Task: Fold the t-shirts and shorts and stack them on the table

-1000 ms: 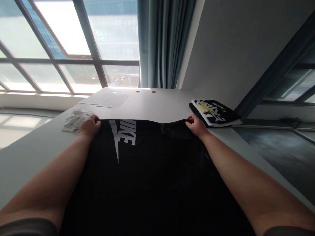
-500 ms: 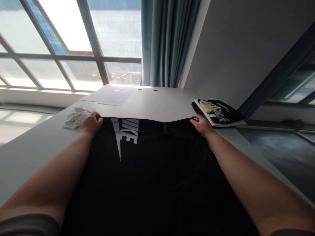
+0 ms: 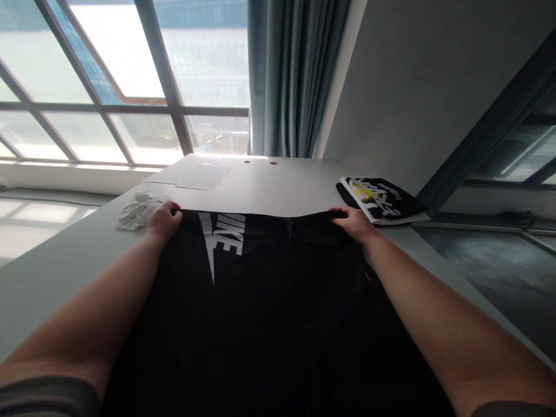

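Note:
A black T-shirt (image 3: 269, 318) with a white NIKE print is spread toward me, its far edge pulled nearly straight between my hands. At the far left corner, my left hand (image 3: 165, 221) is closed on the edge, thumb against fingers. My right hand (image 3: 353, 223) pinches the far right corner, with a doubled-over flap of the dark fabric just left of it. The near end of the shirt runs out of view at the bottom.
Beyond my left hand lies a crumpled white cloth item (image 3: 138, 209). Sheets of paper (image 3: 204, 177) rest farther back on the white table (image 3: 278, 188). Folded clothes (image 3: 382, 200) with white and yellow print sit past my right hand. A curtain (image 3: 295, 75) hangs behind.
The view has shifted slightly. My right hand has edged a little left, its fingers straighter along the edge. Both hands keep hold of the T-shirt.

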`<state>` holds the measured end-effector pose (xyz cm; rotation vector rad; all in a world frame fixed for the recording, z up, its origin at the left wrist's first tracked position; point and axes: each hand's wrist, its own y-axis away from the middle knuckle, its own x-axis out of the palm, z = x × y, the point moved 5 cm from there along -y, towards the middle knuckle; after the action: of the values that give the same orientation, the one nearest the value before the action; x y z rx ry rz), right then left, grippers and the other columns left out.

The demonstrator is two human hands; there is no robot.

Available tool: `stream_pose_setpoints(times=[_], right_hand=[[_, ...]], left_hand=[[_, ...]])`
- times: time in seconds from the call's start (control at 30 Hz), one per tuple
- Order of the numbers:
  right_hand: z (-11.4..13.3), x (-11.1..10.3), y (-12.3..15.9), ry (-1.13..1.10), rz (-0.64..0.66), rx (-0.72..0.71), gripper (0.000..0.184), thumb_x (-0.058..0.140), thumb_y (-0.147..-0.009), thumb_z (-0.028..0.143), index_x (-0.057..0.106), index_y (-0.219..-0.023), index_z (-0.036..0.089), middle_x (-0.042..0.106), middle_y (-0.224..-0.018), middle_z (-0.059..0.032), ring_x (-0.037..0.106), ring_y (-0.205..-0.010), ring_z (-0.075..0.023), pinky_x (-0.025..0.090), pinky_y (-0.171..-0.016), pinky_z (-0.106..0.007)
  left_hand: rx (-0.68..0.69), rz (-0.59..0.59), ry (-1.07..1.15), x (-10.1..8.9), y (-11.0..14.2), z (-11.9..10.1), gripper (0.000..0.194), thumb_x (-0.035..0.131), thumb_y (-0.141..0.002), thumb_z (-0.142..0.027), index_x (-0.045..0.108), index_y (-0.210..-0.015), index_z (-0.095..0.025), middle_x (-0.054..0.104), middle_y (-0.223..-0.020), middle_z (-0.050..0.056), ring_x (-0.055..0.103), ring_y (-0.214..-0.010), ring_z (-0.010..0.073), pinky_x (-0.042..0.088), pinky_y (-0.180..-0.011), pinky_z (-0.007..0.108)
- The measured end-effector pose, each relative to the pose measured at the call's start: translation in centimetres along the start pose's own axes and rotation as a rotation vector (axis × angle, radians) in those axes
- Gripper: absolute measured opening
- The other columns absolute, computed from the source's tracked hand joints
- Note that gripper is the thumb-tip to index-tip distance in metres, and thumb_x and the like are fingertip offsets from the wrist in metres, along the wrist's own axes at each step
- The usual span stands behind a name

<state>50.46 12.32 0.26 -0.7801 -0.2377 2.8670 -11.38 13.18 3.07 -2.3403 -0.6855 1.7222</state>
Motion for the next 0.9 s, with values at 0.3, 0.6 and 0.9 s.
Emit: stream_pose_setpoints(times=[0.3,0.6,0.9], right_hand=[[4.9,-3.4,4.7,-0.002,0.068,-0.171,0.059,0.082,-0.072,0.042,0.074,-0.127,0.022,0.074,-0.108,-0.0059,0.069,-0.093,-0.0218,0.059,-0.087,-0.035],[6.0,-4.1,13.3,0.393,0.569,-0.353,0.022,0.062,-0.082,0.029,0.078,-0.096,0.023,0.074,-0.1,-0.0072,0.07,-0.095,-0.0265,0.055,-0.091,-0.039],[7.6,-2.0,14.1,0.735,0.364,-0.475,0.043,0.044,-0.09,0.03,0.078,-0.114,0.021,0.074,-0.123,-0.011,0.068,-0.119,-0.029,0.051,-0.11,-0.045]], left_hand=[[0.089,-0.001,0.117,-7.8,3.9,2.6,0.031,0.058,-0.079,-0.037,0.068,-0.104,-0.023,0.075,-0.096,0.005,0.071,-0.083,0.0244,0.054,-0.08,0.033],[0.394,0.414,0.139,-8.8,13.9,6.2,0.029,0.053,-0.076,-0.043,0.066,-0.092,-0.022,0.072,-0.113,0.007,0.068,-0.078,0.0199,0.055,-0.077,0.031],[0.52,0.224,-0.096,-9.5,14.9,1.6,0.038,0.044,-0.094,-0.043,0.076,-0.103,-0.024,0.07,-0.13,0.009,0.068,-0.109,0.0288,0.054,-0.099,0.041]])
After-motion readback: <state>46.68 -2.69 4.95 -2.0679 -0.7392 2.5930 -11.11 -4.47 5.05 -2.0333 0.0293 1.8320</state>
